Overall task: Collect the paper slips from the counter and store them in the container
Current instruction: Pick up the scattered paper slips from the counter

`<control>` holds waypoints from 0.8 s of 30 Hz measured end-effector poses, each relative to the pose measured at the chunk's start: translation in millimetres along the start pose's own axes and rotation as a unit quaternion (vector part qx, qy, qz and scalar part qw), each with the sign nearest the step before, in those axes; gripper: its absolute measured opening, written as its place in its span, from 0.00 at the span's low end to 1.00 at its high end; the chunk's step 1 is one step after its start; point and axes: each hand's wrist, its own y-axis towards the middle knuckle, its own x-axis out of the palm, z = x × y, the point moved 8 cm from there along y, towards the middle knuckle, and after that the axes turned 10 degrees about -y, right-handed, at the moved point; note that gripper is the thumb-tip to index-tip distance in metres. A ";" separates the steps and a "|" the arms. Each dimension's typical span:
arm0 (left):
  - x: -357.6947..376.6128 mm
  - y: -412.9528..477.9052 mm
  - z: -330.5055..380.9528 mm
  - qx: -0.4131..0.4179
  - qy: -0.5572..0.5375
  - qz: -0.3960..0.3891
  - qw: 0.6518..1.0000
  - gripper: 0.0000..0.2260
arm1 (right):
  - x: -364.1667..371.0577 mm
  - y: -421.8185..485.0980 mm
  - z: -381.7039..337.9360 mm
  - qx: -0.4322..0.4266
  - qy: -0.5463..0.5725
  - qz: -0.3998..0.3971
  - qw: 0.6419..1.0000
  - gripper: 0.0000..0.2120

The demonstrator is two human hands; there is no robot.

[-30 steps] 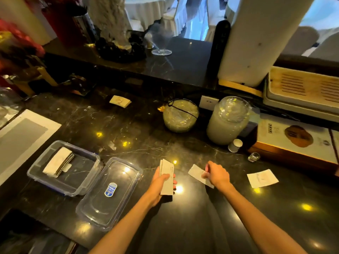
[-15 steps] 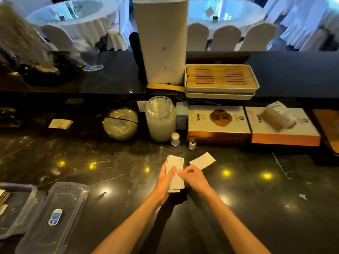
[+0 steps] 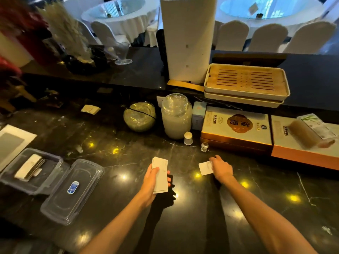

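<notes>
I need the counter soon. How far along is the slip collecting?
Some slips already lie in the open container. The left hand holds a stack; the right hand is on another slip. One slip remains far left, and the stack is unstored.

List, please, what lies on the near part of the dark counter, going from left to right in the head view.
Open clear plastic container holding slips → clear plastic lid with a blue sticker → left hand gripping a stack of white paper slips → single white paper slip → right hand touching it.
</notes>
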 end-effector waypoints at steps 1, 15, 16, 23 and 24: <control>-6.2 -3.9 0.8 0.003 -0.006 0.008 1.000 0.13 | -0.4 -4.2 -1.4 0.006 0.001 0.014 1.000 0.22; -82.2 -73.0 24.4 0.043 0.027 0.041 0.998 0.13 | 1.3 -119.6 -167.6 0.017 0.489 -0.025 0.872 0.08; -91.6 -76.8 31.3 0.052 0.033 0.042 0.997 0.14 | 1.6 -130.7 -193.0 0.002 0.497 -0.034 0.867 0.08; -176.8 -108.3 86.1 0.094 0.054 0.070 0.992 0.19 | 14.1 -185.3 -338.8 -0.063 0.517 -0.058 0.852 0.14; -193.0 -112.4 94.4 0.102 0.064 0.078 0.990 0.19 | 13.9 -189.8 -356.6 -0.071 0.504 -0.049 0.859 0.14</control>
